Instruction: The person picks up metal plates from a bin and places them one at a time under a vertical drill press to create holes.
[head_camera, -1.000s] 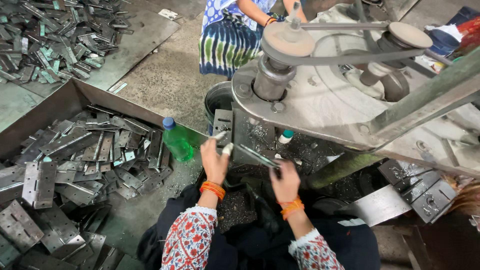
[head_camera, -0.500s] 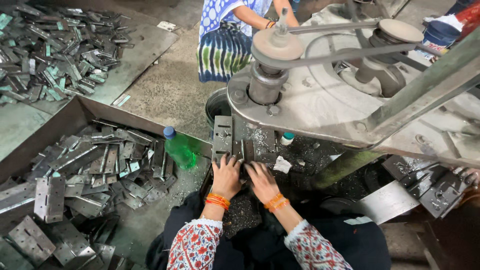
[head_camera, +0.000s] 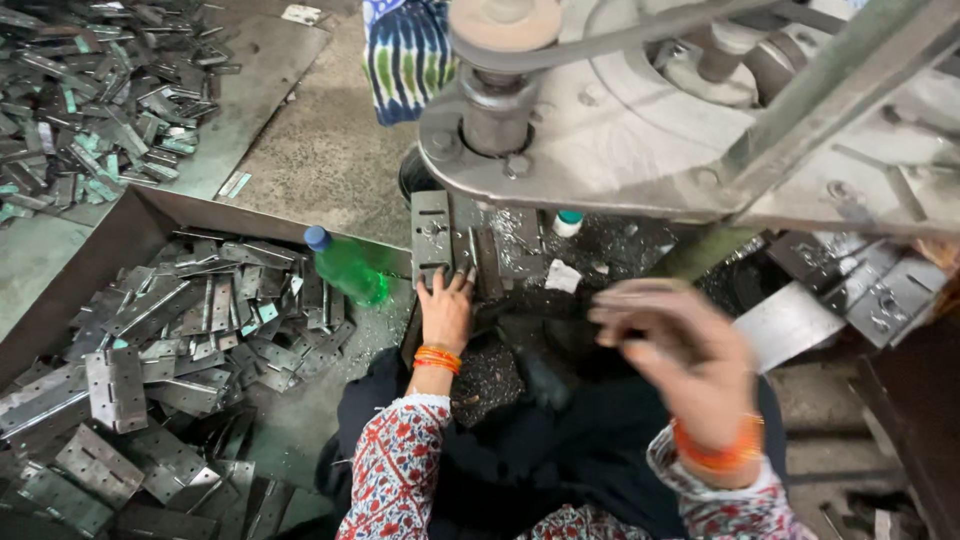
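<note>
A flat grey metal hinge plate (head_camera: 432, 235) lies on the machine bed under the overhang of the press (head_camera: 640, 150). Its long axis runs away from the person, near end toward the left hand, far end toward the machine's round column (head_camera: 495, 115). It lies flat, face up, with a small hole or stud visible near its upper half.

The left hand (head_camera: 445, 312) is extended straight forward from a patterned sleeve, palm down, wrist low, an orange bangle (head_camera: 437, 358) at the wrist. The fingers (head_camera: 440, 283) are spread and laid flat, their tips touching the near end of the plate. The grip is not closed round anything: it is a flat, released hand pressing or resting on the plate's edge.

The right hand (head_camera: 680, 350) is raised nearer the camera and is motion-blurred. It is held palm down with the fingers pointing left and loosely curled; it carries an orange bangle as well. No object is seen in it; whether the grip is fully released cannot be told through the blur.

Just left of the plate a green plastic bottle (head_camera: 347, 268) with a blue cap lies on its side, cap pointing up-left. Beyond it a metal tray (head_camera: 130, 215) holds a heap of similar hinge plates (head_camera: 180, 330). Another person's striped garment (head_camera: 405, 55) shows at the top edge.
</note>
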